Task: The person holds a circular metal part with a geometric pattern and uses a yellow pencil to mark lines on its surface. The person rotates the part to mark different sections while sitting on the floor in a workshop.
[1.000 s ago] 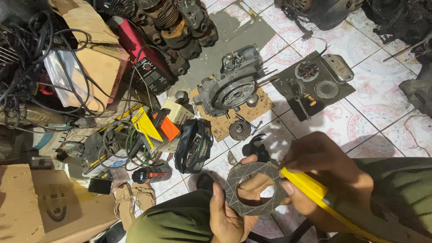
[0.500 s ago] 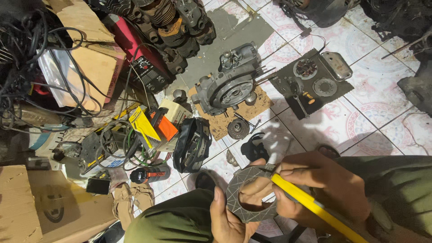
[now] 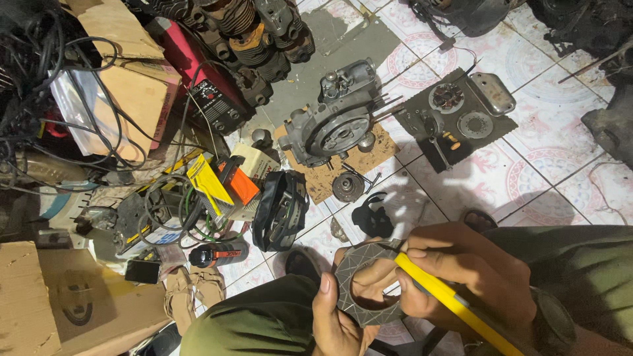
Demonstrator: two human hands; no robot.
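My left hand (image 3: 343,310) grips a dark grey ring-shaped disc (image 3: 361,283) with fine radial grooves, thumb on its left edge and fingers showing through the hole. My right hand (image 3: 468,277) holds a yellow-handled tool (image 3: 448,300) like a pen, its tip pressed near the disc's upper right rim. Both hands hover over my olive-green trouser legs (image 3: 257,323), low in the head view.
On the tiled floor ahead lies a grey engine case (image 3: 333,122) on a cardboard piece (image 3: 343,168), a dark mat (image 3: 455,118) with small parts, a black bag (image 3: 280,207), a red spray can (image 3: 221,252), tangled cables (image 3: 39,79), cardboard boxes (image 3: 39,310) and sandals (image 3: 191,293).
The disc and both hands have shifted slightly lower and rightward in view. The yellow tool's tip has moved along the disc's upper rim. The floor items have not moved.
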